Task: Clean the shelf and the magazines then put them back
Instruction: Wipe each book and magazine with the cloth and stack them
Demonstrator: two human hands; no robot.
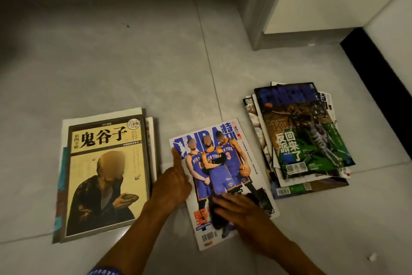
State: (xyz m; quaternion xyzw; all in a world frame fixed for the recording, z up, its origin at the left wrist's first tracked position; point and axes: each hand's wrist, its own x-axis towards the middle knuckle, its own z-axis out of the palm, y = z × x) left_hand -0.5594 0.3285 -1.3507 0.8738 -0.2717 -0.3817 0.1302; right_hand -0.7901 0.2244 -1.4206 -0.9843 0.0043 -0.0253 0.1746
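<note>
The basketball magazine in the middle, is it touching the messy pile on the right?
Apart. The head view shows a strip of bare grey floor between the basketball magazine and the messy pile.

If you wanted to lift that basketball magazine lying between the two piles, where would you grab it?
Probably by its right long edge, coming from the right. The basketball magazine lies flat on the floor; the left hand holds its left edge and the right hand presses a dark cloth near the bottom.

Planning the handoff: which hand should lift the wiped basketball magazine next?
Probably the left hand: its thumb already rests on the white basketball magazine edge, while the right hand presses a dark cloth.
</note>
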